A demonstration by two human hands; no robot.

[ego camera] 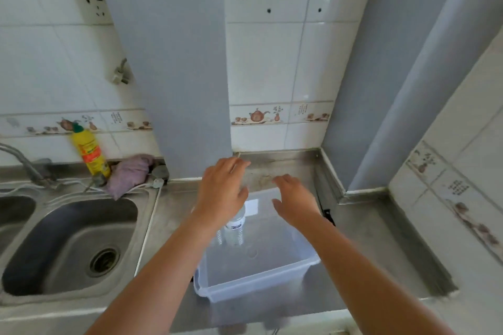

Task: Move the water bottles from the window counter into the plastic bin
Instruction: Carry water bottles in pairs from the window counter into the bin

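A clear plastic bin (253,281) sits on the steel counter in front of me. Inside it, near its left wall, a clear water bottle (235,228) with a white label stands upright, and a second bottle (219,238) beside it is partly hidden by my left arm. My left hand (221,189) hovers above the bin's far left side with fingers spread and nothing in it. My right hand (295,198) hovers over the bin's far right side, also open and empty. Neither hand touches the bottles. The window counter is out of view.
A steel double sink (73,245) lies to the left with a faucet (24,163) behind it. A yellow detergent bottle (91,152) and a purple cloth (130,174) rest against the tiled wall. A grey pillar (174,62) stands behind the bin. The counter steps up at the right (386,239).
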